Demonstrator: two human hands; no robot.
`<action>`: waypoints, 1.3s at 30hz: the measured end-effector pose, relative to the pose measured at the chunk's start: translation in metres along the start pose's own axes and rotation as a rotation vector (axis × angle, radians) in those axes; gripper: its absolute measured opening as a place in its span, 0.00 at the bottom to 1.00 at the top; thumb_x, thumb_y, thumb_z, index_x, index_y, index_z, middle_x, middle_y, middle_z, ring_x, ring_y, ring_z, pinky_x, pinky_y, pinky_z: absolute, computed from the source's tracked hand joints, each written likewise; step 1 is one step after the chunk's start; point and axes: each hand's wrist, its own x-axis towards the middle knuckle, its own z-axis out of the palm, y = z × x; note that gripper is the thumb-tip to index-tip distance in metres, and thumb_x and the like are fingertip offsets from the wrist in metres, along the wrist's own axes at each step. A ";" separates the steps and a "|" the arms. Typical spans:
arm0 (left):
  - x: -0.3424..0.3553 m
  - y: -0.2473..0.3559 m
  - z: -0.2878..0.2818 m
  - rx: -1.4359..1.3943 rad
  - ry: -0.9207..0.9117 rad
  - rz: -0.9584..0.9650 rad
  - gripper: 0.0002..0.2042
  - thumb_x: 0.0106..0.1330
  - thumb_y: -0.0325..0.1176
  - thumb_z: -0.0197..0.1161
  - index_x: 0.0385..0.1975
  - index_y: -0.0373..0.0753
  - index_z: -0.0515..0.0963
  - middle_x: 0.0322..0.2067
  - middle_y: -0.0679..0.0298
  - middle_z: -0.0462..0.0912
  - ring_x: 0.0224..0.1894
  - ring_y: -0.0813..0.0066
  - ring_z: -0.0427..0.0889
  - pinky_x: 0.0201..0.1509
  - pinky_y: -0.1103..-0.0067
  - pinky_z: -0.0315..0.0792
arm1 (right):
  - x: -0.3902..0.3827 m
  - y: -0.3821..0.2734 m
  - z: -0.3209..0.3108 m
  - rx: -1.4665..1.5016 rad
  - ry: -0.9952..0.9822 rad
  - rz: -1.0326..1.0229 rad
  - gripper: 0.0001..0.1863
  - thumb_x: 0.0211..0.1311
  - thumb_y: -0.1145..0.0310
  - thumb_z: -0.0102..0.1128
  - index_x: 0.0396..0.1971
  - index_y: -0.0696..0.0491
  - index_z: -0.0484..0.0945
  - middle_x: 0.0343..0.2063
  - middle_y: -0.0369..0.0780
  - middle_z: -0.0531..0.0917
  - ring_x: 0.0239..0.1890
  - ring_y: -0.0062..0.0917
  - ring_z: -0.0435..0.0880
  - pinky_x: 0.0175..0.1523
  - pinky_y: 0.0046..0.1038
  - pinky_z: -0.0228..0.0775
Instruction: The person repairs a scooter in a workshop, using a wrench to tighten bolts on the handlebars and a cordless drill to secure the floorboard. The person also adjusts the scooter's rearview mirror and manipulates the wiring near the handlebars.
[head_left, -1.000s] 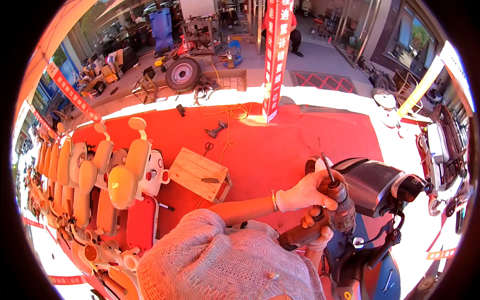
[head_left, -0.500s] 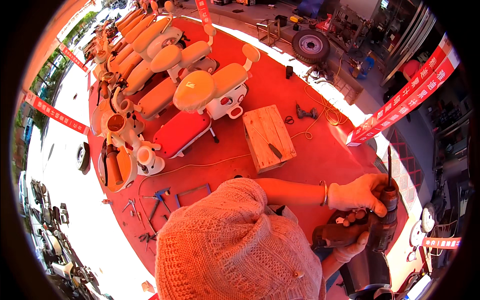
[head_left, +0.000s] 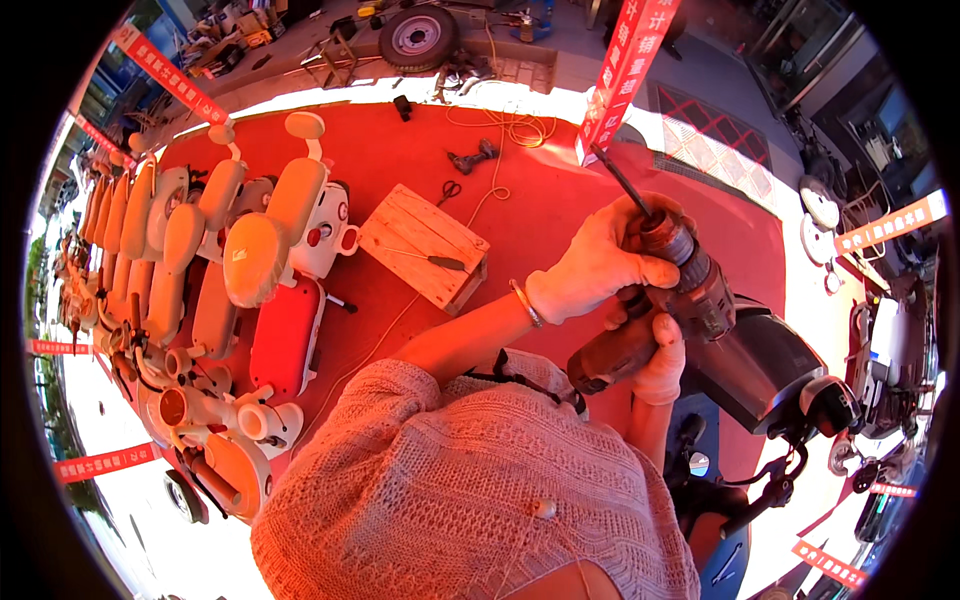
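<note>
A dark cordless drill with a long thin bit is held up in front of my chest, the bit slanting toward the far left. My left hand, in a pale glove with a bracelet at the wrist, is closed around the drill's chuck end. My right hand, also gloved, grips the handle from the near side; part of its fingers is hidden behind the drill. A wooden crate stands on the red floor beyond my left forearm, with a dark-handled screwdriver lying on top.
Several scooters with tan seats stand in rows at left. Scissors, a second power drill and a coiled yellow cord lie beyond the crate. A dark scooter is close at right. A tyre lies at the far side.
My view has turned to the right, so the crate and scooters sit further left. The drill's bit, upright before, now tilts left. Both hands still hold the drill.
</note>
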 end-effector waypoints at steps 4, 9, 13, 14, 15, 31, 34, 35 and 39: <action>0.005 0.001 0.021 0.048 -0.051 -0.190 0.27 0.50 0.21 0.66 0.52 0.34 0.65 0.50 0.58 0.73 0.50 0.70 0.76 0.54 0.75 0.72 | -0.003 -0.003 -0.020 0.266 -0.325 -0.011 0.30 0.44 0.55 0.67 0.45 0.55 0.69 0.36 0.39 0.73 0.37 0.31 0.73 0.41 0.31 0.67; 0.017 -0.034 0.019 -0.047 -0.149 -0.120 0.27 0.52 0.23 0.65 0.53 0.35 0.64 0.50 0.58 0.72 0.51 0.70 0.74 0.56 0.76 0.70 | -0.016 -0.003 -0.013 0.329 -0.173 -0.067 0.32 0.40 0.55 0.66 0.45 0.52 0.66 0.27 0.30 0.67 0.31 0.21 0.64 0.38 0.25 0.58; 0.018 -0.054 0.014 -0.068 -0.169 -0.109 0.27 0.53 0.25 0.66 0.54 0.35 0.64 0.50 0.59 0.71 0.52 0.71 0.73 0.57 0.76 0.68 | -0.023 0.004 -0.020 0.446 -0.113 -0.113 0.30 0.41 0.55 0.63 0.45 0.52 0.66 0.28 0.30 0.67 0.31 0.21 0.64 0.38 0.25 0.58; 0.018 -0.057 0.014 -0.068 -0.167 -0.108 0.27 0.54 0.25 0.66 0.54 0.35 0.63 0.50 0.59 0.71 0.52 0.71 0.72 0.58 0.76 0.68 | -0.024 0.003 -0.016 0.424 -0.040 -0.117 0.29 0.42 0.55 0.63 0.45 0.53 0.67 0.28 0.31 0.66 0.31 0.21 0.64 0.38 0.25 0.58; 0.018 -0.056 0.016 -0.047 -0.161 -0.154 0.27 0.54 0.26 0.66 0.54 0.35 0.63 0.50 0.59 0.71 0.53 0.71 0.72 0.58 0.76 0.68 | -0.027 0.002 -0.013 0.403 0.037 -0.120 0.29 0.42 0.55 0.62 0.45 0.54 0.67 0.28 0.31 0.66 0.31 0.21 0.64 0.38 0.24 0.59; 0.018 -0.086 0.000 -0.160 -0.209 -0.326 0.27 0.57 0.36 0.68 0.54 0.35 0.64 0.53 0.56 0.71 0.55 0.66 0.71 0.60 0.71 0.67 | -0.047 0.025 -0.038 0.528 0.111 -0.096 0.35 0.45 0.63 0.63 0.54 0.64 0.64 0.43 0.50 0.77 0.37 0.37 0.81 0.37 0.31 0.77; 0.021 -0.084 -0.011 -0.120 -0.251 -0.435 0.22 0.61 0.38 0.63 0.52 0.37 0.66 0.52 0.56 0.72 0.49 0.71 0.76 0.45 0.80 0.75 | -0.052 0.033 -0.036 0.575 0.119 -0.086 0.34 0.46 0.63 0.62 0.54 0.63 0.65 0.42 0.49 0.77 0.34 0.32 0.80 0.36 0.28 0.76; 0.022 -0.089 -0.011 -0.129 -0.265 -0.500 0.21 0.61 0.37 0.63 0.51 0.37 0.66 0.52 0.56 0.72 0.49 0.71 0.76 0.44 0.80 0.75 | -0.056 0.034 -0.033 0.567 0.132 -0.108 0.34 0.47 0.62 0.62 0.55 0.62 0.65 0.42 0.48 0.77 0.34 0.30 0.79 0.36 0.27 0.74; 0.015 -0.105 -0.016 -0.136 -0.347 -0.661 0.20 0.62 0.38 0.62 0.51 0.38 0.67 0.53 0.55 0.72 0.48 0.72 0.76 0.39 0.83 0.74 | -0.075 0.056 -0.021 0.614 0.271 -0.199 0.34 0.49 0.64 0.60 0.57 0.61 0.64 0.42 0.46 0.77 0.32 0.27 0.78 0.36 0.25 0.73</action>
